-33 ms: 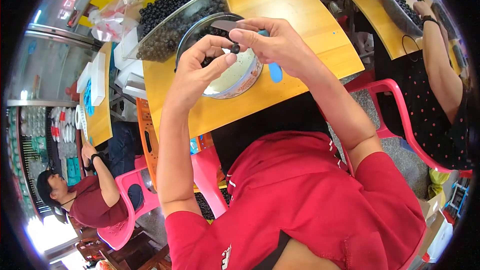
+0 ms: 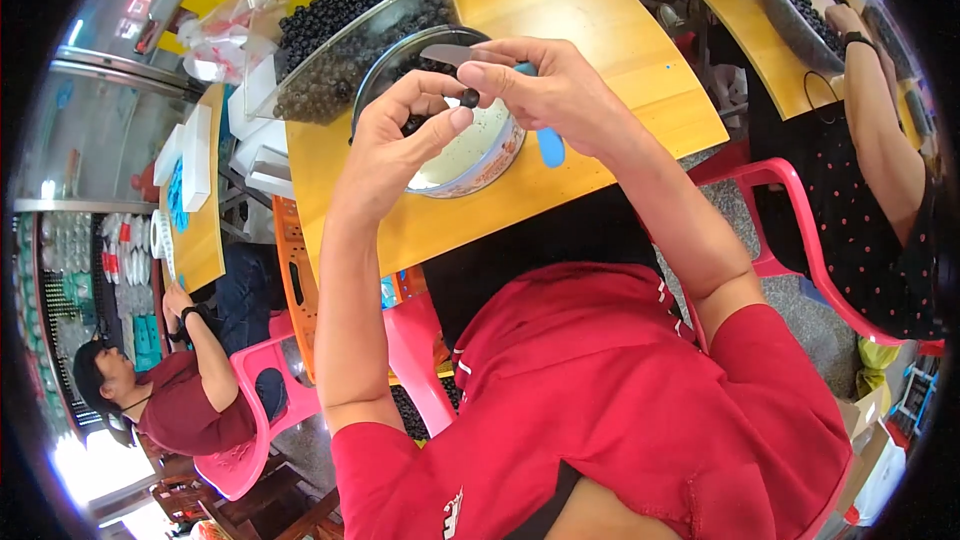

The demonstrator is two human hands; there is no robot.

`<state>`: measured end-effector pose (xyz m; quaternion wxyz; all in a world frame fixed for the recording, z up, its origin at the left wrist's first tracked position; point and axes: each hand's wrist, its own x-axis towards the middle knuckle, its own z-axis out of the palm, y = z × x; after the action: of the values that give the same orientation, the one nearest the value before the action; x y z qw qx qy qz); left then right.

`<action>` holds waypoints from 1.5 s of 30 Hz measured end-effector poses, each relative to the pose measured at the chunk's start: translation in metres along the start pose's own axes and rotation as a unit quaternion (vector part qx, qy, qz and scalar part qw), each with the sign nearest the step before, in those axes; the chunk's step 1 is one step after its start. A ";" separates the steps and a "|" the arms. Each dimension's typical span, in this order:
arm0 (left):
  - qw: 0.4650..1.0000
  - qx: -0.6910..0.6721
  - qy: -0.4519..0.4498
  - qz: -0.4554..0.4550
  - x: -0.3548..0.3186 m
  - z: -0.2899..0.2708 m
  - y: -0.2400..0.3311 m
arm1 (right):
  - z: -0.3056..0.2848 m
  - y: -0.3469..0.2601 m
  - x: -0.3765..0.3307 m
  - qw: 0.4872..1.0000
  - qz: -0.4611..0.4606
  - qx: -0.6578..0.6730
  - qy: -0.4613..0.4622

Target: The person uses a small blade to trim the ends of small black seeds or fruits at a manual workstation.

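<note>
Both my hands are raised over a round bowl (image 2: 487,158) with a patterned outside and a pale inside. Between the thumb and fingertips of my left hand (image 2: 400,130) is a small black ball (image 2: 469,97), which looks like a bead or berry. More dark balls (image 2: 413,124) show behind that hand; whether it holds them I cannot tell. My right hand (image 2: 545,90) is closed around a knife with a blue handle (image 2: 550,147). Its short metal blade (image 2: 447,54) points left above the bowl, and the right thumb is close to the ball.
A clear tub (image 2: 330,90) heaped with similar balls stands left of the bowl on the wooden table (image 2: 590,20). At the right, another person's hand (image 2: 846,16) works at a tub (image 2: 800,40) of dark balls. Another person sits at the left on a pink chair (image 2: 262,410).
</note>
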<state>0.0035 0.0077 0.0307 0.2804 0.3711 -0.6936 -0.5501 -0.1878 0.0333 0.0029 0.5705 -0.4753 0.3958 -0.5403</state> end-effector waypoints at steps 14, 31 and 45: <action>0.957 0.093 0.182 0.205 -0.002 0.036 -0.014 | 0.012 0.006 -0.004 0.994 -0.013 0.110 0.017; 0.950 -0.191 0.161 0.189 -0.001 0.033 -0.023 | 0.017 0.003 -0.011 0.991 -0.050 0.122 0.002; 0.947 -0.226 0.166 0.154 -0.005 0.031 -0.025 | 0.023 0.004 -0.013 0.990 -0.080 0.114 0.021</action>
<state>-0.0133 0.0266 -0.0005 0.5492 0.2724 -0.5433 -0.5736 -0.1658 0.0488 0.0033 0.5677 -0.4254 0.3043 -0.6357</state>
